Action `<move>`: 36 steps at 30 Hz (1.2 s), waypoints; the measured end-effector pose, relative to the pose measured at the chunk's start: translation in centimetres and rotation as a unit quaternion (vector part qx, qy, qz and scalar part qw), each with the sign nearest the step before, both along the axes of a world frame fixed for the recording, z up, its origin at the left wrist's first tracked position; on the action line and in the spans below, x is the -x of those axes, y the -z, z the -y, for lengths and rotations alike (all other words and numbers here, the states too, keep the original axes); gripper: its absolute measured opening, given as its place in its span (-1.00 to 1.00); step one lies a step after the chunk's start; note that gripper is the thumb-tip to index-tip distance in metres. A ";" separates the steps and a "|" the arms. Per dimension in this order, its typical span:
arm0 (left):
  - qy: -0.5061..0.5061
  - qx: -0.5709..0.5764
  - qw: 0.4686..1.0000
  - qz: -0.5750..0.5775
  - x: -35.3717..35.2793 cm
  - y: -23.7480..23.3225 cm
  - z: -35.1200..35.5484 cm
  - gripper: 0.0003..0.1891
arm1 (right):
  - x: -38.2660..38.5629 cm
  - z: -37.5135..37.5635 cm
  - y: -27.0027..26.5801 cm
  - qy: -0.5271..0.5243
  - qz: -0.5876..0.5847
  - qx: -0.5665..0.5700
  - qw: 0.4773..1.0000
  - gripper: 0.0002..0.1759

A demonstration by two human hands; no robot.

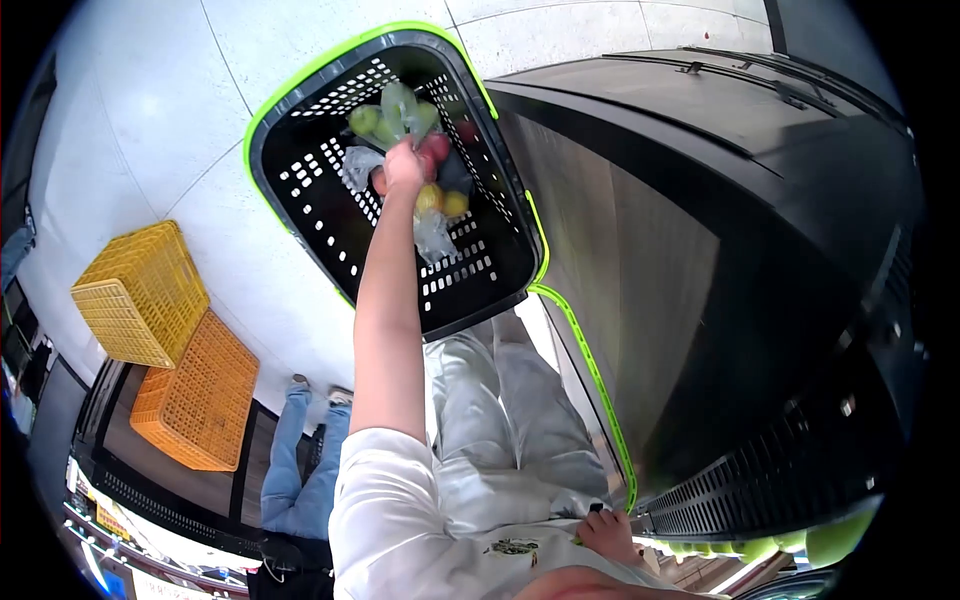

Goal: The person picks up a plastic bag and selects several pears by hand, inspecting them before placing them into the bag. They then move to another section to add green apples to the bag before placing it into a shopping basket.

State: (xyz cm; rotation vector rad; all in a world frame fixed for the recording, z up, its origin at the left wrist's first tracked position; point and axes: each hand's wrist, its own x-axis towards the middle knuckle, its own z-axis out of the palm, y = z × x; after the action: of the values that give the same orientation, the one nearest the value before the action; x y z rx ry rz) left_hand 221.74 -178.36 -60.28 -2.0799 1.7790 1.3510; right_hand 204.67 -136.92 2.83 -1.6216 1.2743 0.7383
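My left hand [404, 167] reaches down into a black shopping basket [300, 235] with a bright green rim. Its fingers are closed around the gathered top of a clear plastic bag [400, 100], with green fruit [366, 121] beside it. Red fruit [436, 147] and yellow fruit [455, 205] in clear bags lie close to the hand, and crumpled plastic [434, 238] sits below them. At my waist, my right hand [610, 535] is closed on the end of the basket's long green handle [592, 370]; part of the grip is hidden.
A dark display unit [640, 300] stands close along the right. To the left, a yellow crate [145, 290] and an orange crate [200, 395] rest by a dark counter. Another person in blue jeans [300, 485] stands at lower left. Pale floor tiles [150, 120] surround the basket.
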 end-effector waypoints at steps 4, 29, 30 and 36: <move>-0.018 0.070 0.997 -0.021 -3.1 -2.9 1.7 -0.81 | 0.4 0.8 0.2 0.078 0.047 0.014 0.996 -0.72; 0.011 0.372 0.894 -0.249 -3.3 -67.2 -18.4 -0.87 | -0.1 0.6 -3.6 0.296 0.099 0.340 0.887 -0.66; 0.000 0.355 0.897 -0.264 -3.2 -69.9 -20.0 -0.84 | 0.3 -0.1 -3.8 0.307 0.122 0.375 0.866 -0.64; 0.084 0.401 0.835 -0.366 -2.1 -85.3 -29.6 -0.82 | 2.1 -5.0 -9.2 0.434 0.178 0.415 0.780 -0.54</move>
State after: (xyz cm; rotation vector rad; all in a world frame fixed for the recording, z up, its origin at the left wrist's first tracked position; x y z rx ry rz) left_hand 223.83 -148.79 25.02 -1.6442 3.2300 1.6698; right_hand 202.59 -131.93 12.05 -1.4082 1.9367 -0.7848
